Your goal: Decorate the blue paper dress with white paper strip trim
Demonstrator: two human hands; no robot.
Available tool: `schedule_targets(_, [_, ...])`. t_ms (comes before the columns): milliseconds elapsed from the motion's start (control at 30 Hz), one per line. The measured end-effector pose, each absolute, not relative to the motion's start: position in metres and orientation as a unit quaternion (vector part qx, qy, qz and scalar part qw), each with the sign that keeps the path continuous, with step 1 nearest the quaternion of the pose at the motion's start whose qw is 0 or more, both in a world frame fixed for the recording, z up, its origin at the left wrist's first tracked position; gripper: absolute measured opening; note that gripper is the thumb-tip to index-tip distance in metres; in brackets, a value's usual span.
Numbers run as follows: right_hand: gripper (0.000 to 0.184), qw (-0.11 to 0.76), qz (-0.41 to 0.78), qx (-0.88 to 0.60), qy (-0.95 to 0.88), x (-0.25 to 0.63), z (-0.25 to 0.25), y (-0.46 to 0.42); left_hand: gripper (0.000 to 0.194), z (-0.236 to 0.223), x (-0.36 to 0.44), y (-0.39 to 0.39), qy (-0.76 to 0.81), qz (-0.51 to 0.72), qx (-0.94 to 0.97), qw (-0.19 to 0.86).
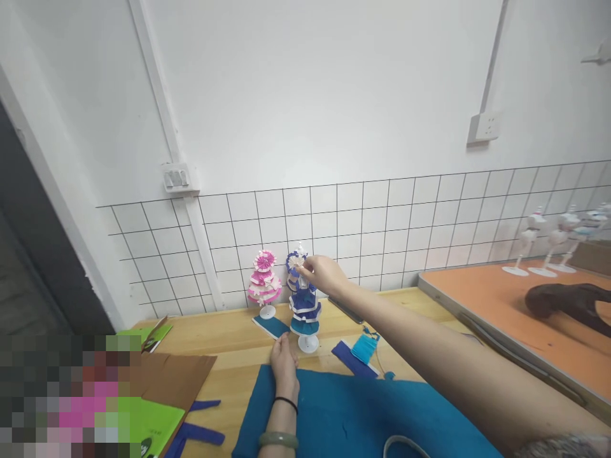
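A small white dress form on a round stand (308,344) wears a tiered dress (305,308) of dark blue and teal ruffles with white edging. At its chest, my right hand (323,273) pinches the edge of a blue rosette (294,262) with a pale centre. Low on the table, my left hand (284,364) rests left of the stand, its fingertips by the end of a teal strip (271,326) with a white edge; the undersides of its fingers are hidden. Behind stands a second dress form in a pink ruffled dress (265,283).
Teal cloth (353,413) covers the near wooden table. Right of the stand lie a dark blue strip (353,359) and turquoise wound thread (365,348). Brown cardboard (172,378) and blue scraps (203,434) lie left. More dress forms (529,238) stand on an orange table (482,286).
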State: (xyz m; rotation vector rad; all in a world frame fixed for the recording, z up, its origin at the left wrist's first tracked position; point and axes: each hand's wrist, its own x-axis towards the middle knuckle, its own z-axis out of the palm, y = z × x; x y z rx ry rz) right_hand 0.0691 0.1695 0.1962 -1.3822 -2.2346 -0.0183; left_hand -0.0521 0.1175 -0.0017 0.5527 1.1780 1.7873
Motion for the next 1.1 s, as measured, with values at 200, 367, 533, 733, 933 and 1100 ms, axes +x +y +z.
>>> schedule_targets(200, [0.022,0.264,0.008,-0.48,-0.837,0.073,0.197,0.167,0.044,-0.002,-0.052,0.118,0.48,0.721,0.215,0.451])
schedule_targets(367, [0.032,0.299,0.03,-0.474,-0.828,0.078,0.199,0.163,0.045,-0.001,-0.052,0.118,0.48,0.722,0.213,0.451])
schedule_targets(533, [0.037,0.334,0.055,-0.484,-0.807,0.102,0.198,0.158,0.039,-0.001,-0.054,0.119,0.48,0.724,0.217,0.445])
schedule_targets(733, [0.027,0.336,0.085,-0.518,-0.782,0.168,0.183,0.121,0.033,0.0,-0.054,0.121,0.482,0.732,0.216,0.431])
schedule_targets(933, [0.034,0.28,0.146,-0.576,-0.754,0.235,0.141,0.038,0.039,0.005,-0.054,0.119,0.481,0.739,0.221,0.417])
schedule_targets(1100, [0.048,0.296,0.217,-0.628,-0.686,0.276,0.064,-0.023,0.04,0.024,-0.052,0.112,0.476,0.752,0.231,0.393])
